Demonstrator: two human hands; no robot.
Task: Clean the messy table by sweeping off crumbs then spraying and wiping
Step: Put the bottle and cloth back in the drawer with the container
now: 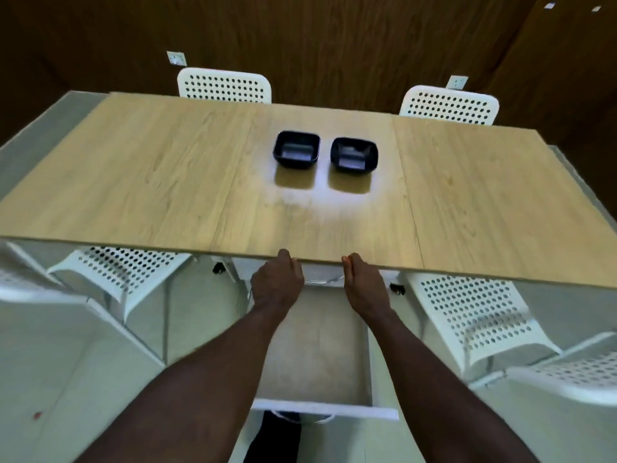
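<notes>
The light wooden table (pixel 167 168) spans the view, with a pale dusty smear (pixel 310 198) near its middle. Under its near edge a white drawer (pixel 324 410) is pulled out toward me, and its visible floor is bare. My left hand (pixel 276 283) and my right hand (pixel 364 284) reach side by side into the back of the drawer, right at the table's edge. Both have curled fingers whose tips are hidden under the tabletop. A faint clear or shiny thing (pixel 325 279) shows between them; I cannot make out what it is.
Two black square bowls (pixel 296 149) (pixel 354 154) sit side by side at the table's centre. White perforated chairs stand at the far side (pixel 223 85) (pixel 449 103) and at the near side (pixel 117 272) (pixel 477 312). Behind is a dark wooden wall.
</notes>
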